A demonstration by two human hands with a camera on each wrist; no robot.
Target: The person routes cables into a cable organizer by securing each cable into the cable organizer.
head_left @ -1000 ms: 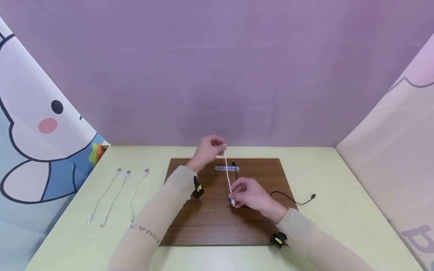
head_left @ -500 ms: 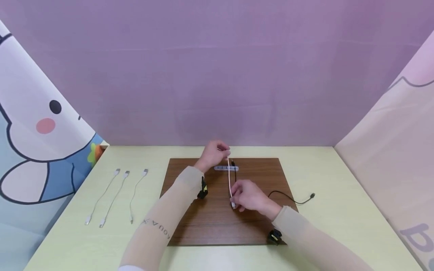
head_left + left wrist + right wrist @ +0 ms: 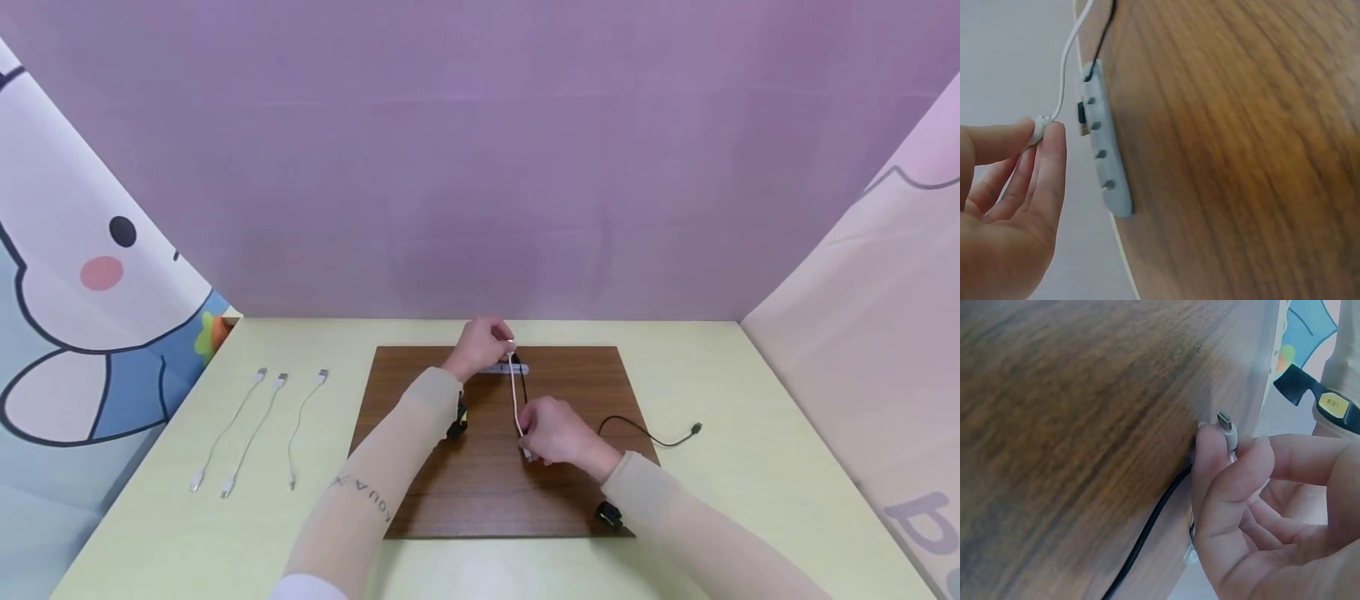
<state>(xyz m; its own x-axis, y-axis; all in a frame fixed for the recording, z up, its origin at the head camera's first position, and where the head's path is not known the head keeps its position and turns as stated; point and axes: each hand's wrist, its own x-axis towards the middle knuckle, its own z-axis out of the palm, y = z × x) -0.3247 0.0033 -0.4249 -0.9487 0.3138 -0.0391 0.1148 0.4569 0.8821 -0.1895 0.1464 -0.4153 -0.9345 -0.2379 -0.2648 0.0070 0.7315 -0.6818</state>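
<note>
**White USB-C cable (image 3: 514, 398) held at both ends, not yet in the cable clip (image 3: 522, 368)**

Head view: the left hand (image 3: 483, 343) pinches the cable's far end, and the right hand (image 3: 557, 431) grips the near end over the wooden board (image 3: 585, 383). Between the hands the cord runs close to the clip. Three white cables (image 3: 257, 435) lie on the surface (image 3: 705, 517) well to the left of both hands; a black cable (image 3: 637, 427) trails out to the right of the right hand.

Left wrist view: thumb and fingertips pinch the white plug housing (image 3: 1040, 130), beyond the clip and apart from it. The black cable sits in the end slot; the other four slots hold nothing. This looks like the lining-up step, before any pressing in.

Right wrist view: thumb and forefinger pinch just behind the USB-C plug (image 3: 1227, 428), its metal tip free, with the black cable passing beside the fingers.

The next move probably calls for keeping the cord straight between the hands, lowering it over a free slot, then pushing it down without dislodging the black cable.
</note>
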